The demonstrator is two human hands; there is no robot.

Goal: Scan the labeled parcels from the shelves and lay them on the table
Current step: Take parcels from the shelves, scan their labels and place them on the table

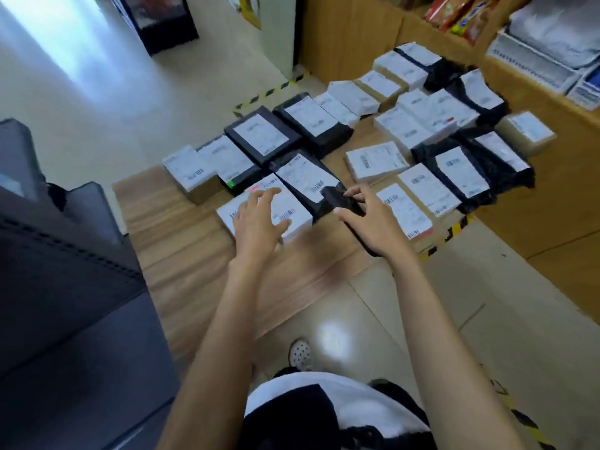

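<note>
Many labelled parcels [376, 164] already cover the table's [181, 261] far end, so the task looks well along; the left hand [256, 219] hovers spread and ungripping over a white parcel [293, 209], and the right hand [373, 222] grasps a black item [339, 201].

Bare wood of the table [181, 241] lies open at centre left, the widest free room. Labeled parcels [376, 160] pack the rest edge to edge toward the upper right, save a narrow strip mid-frame. The left hand [256, 219] and the right hand [373, 222], gripping a black scanner [337, 198], crowd the nearest row. A grey storage unit [65, 287] walls the left, a wooden counter [552, 203] the right.
</note>
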